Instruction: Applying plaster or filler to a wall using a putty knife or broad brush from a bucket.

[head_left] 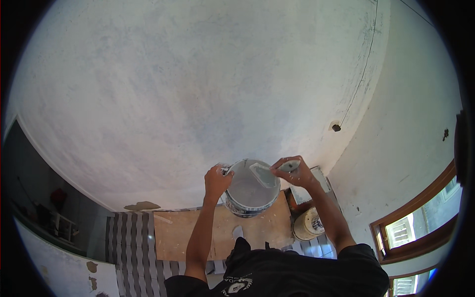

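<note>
I hold a paint-splattered bucket [250, 203] up by its rim with my left hand [216, 182], fingers curled over the left side. Inside it is pale grey-white liquid [242, 185]. My right hand [293, 171], spotted with white, is closed on a paint-smeared flat tool [262, 174] that reaches inside the bucket's right part; its exact kind is hard to make out.
A white wall [208, 84] faces me, with a cable hole [336, 127]. Below are a plywood board [183, 232] on patterned tiles [131, 237] and another bucket [309, 225] at right. A dark doorway [59, 208] is left; wood-framed windows [410, 222] are right.
</note>
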Tool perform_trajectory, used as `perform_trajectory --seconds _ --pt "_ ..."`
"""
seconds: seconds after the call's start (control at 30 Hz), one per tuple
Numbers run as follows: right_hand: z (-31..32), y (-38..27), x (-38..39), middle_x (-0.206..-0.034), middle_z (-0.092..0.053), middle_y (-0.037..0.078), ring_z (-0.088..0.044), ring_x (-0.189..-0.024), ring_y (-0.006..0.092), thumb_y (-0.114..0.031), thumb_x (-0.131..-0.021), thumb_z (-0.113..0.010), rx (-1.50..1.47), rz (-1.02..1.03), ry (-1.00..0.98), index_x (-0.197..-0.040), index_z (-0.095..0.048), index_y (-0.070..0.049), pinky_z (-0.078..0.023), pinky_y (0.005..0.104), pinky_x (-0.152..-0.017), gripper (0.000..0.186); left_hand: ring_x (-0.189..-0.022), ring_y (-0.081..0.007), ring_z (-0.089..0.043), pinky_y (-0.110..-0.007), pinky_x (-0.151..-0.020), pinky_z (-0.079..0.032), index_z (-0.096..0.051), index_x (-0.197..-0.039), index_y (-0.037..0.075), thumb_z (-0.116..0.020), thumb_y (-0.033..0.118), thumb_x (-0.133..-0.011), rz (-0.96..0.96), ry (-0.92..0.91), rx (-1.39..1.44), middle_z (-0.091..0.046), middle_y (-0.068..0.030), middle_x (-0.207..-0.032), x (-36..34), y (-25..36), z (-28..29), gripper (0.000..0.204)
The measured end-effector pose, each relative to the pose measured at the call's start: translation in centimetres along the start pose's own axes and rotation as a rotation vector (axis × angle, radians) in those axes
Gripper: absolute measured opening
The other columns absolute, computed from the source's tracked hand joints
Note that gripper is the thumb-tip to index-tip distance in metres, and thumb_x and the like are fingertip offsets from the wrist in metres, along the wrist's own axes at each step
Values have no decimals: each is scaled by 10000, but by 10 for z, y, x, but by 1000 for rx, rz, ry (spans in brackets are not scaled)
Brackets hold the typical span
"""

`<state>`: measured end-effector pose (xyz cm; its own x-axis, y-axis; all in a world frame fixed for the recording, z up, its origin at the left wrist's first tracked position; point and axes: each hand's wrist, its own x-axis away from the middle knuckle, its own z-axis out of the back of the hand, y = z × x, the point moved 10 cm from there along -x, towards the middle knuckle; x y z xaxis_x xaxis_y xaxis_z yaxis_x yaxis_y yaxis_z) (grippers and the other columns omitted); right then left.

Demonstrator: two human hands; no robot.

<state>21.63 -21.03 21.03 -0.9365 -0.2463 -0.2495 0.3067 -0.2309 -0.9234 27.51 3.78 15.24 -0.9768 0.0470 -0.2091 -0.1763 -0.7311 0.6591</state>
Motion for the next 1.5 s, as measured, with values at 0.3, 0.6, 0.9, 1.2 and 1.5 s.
perform_trajectory --seconds 0.3,0.6,0.9,1.2,1.5 --pt "19 23 -8 -867 -703 106 -663 -763 141 -90 -843 -739 -297 -105 148 -902 -682 19 -581 288 -668 137 -867 -299 -679 -379 -782 -528 -708 -977 82 -759 268 -741 43 -28 27 -703 -145 -913 -7 -3 0 305" --pt "27 33 -21 -855 -679 113 -678 -702 177 -154 -861 -665 -562 -270 236 -999 -645 17 -599 317 -689 221 -885 -341 -663 -408 -797 -517 -689 -976 53 -735 256 -755 68 -47 74 -692 -173 -942 -15 0 12 304" --pt "-11 95 -14 -950 -656 95 -678 -791 175 -171 -907 -618 -906 -565 198 -1076 -623 -5 -573 334 -818 236 -890 -344 -659 -414 -791 -515 -683 -973 40 -744 263 -749 86 1 29 -688 -177 -957 -36 -31 6 323" --pt "-14 90 -28 -1021 -623 158 -668 -887 239 -170 -898 -603 -970 -503 287 -1120 -562 43 -566 353 -856 311 -870 -338 -665 -415 -780 -516 -680 -970 47 -739 250 -753 93 0 15 -697 -160 -922 -60 -28 12 303" --pt "18 56 -72 -1000 -630 172 -669 -909 274 -156 -889 -592 -1051 -310 416 -1087 -548 43 -560 361 -864 283 -892 -293 -684 -377 -799 -527 -679 -1002 43 -749 220 -750 76 107 27 -701 -150 -944 -70 -40 -3 315"
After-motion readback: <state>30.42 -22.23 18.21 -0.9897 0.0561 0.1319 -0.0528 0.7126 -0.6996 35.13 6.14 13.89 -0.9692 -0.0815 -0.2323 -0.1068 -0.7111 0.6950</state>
